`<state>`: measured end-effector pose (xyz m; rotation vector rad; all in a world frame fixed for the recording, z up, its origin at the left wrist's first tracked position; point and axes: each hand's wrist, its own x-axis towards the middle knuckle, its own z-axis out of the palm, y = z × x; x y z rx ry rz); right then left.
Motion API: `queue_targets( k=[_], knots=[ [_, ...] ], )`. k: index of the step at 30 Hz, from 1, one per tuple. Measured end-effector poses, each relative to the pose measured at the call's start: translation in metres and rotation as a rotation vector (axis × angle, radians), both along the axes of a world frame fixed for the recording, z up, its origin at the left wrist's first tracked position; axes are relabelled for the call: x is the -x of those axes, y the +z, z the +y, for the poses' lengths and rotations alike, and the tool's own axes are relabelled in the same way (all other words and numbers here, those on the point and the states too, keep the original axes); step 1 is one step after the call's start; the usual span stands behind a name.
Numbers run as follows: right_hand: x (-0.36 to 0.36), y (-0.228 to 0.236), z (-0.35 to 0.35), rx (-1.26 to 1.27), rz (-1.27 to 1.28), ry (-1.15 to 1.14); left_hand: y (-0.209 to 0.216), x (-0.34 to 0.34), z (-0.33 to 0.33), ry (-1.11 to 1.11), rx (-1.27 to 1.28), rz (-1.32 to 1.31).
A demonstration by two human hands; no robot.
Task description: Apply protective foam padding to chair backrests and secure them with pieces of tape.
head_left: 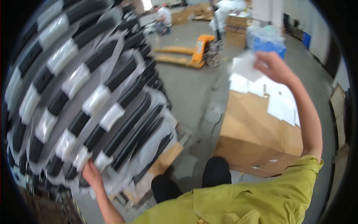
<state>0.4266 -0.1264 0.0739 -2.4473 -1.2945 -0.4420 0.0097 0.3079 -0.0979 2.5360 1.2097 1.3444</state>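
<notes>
At the left rises a tall stack of black padded curved bars (pixel 125 130), each banded with glossy white foam wraps (pixel 96 100). My left hand (pixel 92 174) is closed on a white foam wrap (pixel 81 158) around one of the lower bars. Out to the right, my right hand (pixel 274 67) is raised, its fingers closed on a thin white foam sheet (pixel 244 68) blurred by motion. Beneath that sheet, more white sheets (pixel 281 106) lie spread over the top of a large brown cardboard box (pixel 257 153).
An orange pallet jack (pixel 199 52) stands on the grey floor beyond the box. A blue bin (pixel 266 46) covered with clear plastic is behind the sheets. Stacked cartons (pixel 236 30) and a crouching person (pixel 164 18) are farther back. Flat boards (pixel 338 112) lean at the right wall.
</notes>
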Motion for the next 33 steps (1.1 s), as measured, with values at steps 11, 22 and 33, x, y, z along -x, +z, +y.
queue_targets(
  k=[11, 22, 33],
  knots=[
    [0.123, -0.167, 0.23, 0.135, 1.44, 0.591, 0.022, -0.018, -0.029, 0.04, -0.243, 0.142],
    [0.151, -0.227, 0.333, -0.684, 1.738, 0.655, 0.033, -0.141, -0.004, -0.251, 0.258, 0.503],
    [0.162, -0.279, 0.307, -0.446, 2.054, 0.624, 0.038, -0.159, -0.024, -0.061, 0.411, 0.36]
  ],
)
